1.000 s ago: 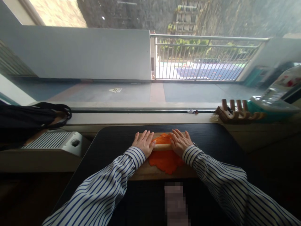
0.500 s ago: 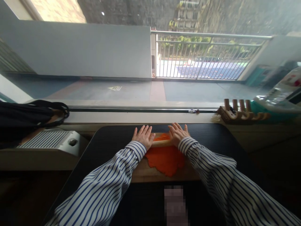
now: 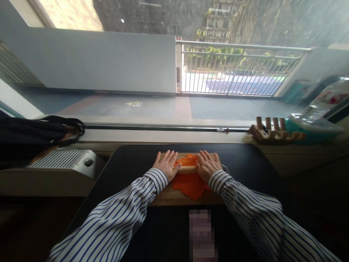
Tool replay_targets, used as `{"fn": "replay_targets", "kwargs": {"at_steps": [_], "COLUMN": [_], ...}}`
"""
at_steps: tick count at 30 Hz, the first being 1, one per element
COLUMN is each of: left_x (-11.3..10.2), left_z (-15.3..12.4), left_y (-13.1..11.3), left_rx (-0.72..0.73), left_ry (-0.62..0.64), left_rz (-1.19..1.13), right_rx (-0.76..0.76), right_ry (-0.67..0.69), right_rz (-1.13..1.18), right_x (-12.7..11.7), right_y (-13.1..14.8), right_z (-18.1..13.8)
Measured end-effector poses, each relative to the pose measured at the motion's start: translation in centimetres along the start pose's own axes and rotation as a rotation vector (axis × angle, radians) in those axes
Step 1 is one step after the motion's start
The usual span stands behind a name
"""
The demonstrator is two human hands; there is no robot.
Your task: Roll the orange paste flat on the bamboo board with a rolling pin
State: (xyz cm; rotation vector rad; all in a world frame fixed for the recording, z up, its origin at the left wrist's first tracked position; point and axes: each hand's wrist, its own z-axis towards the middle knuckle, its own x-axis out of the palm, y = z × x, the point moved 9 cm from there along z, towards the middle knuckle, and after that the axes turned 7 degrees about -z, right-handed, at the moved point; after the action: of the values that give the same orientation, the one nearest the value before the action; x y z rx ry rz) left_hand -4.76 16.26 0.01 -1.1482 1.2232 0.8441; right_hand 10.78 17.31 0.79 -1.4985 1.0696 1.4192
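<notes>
A pale wooden rolling pin (image 3: 188, 170) lies crosswise over a flattened sheet of orange dough (image 3: 189, 185). The dough has ragged edges and rests on a wooden board (image 3: 160, 199). My left hand (image 3: 167, 165) presses flat on the pin's left end, fingers stretched forward and the thumb pointing inward along it. On the right end, my right hand (image 3: 208, 164) lies palm down with its fingers extended. Both hands cover the pin's ends. Dough shows on the near and far sides of the pin.
The board sits on a black table (image 3: 131, 163) against a windowsill (image 3: 131, 136). A wooden rack with pegs (image 3: 268, 133) and a teal container (image 3: 313, 127) stand on the right. To the left are a dark bag (image 3: 32, 133) and a white slatted box (image 3: 65, 160).
My hands have rolled the pin toward me across the dough, so more orange shows beyond it. The view has also shifted slightly.
</notes>
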Motion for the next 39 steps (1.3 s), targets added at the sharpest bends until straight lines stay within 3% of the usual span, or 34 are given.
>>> {"fn": "replay_targets", "kwargs": {"at_steps": [4, 7, 18, 27, 30, 34, 39], "left_x": [0.1, -0.3, -1.6, -3.2, -3.3, -2.0, -1.1], "left_z": [-2.9, -3.7, 2.5, 5.4, 5.0, 3.3, 1.9], "left_y": [-1.5, -2.0, 1.5, 3.5, 3.3, 2.0, 1.0], "left_rx": [0.103, 0.124, -0.131, -0.204, -0.185, -0.118, -0.071], "left_ry": [-0.034, -0.097, -0.141, -0.266, -0.264, -0.163, -0.110], "left_rz": [0.042, 0.055, -0.015, -0.043, -0.037, -0.047, -0.032], "right_rx": [-0.041, -0.060, -0.021, 0.009, 0.016, 0.000, 0.004], "right_ry": [-0.065, -0.097, -0.044, -0.190, -0.130, -0.035, -0.024], "right_rz": [-0.011, -0.030, 0.011, 0.089, 0.084, 0.072, 0.038], "right_x": [-0.2, -0.5, -0.7, -2.4, -2.2, -0.9, -0.2], "right_y": [1.0, 1.3, -0.4, -0.4, -0.4, -0.3, -0.5], "right_z": [-3.4, -4.0, 5.1, 9.0, 8.6, 6.2, 4.4]}}
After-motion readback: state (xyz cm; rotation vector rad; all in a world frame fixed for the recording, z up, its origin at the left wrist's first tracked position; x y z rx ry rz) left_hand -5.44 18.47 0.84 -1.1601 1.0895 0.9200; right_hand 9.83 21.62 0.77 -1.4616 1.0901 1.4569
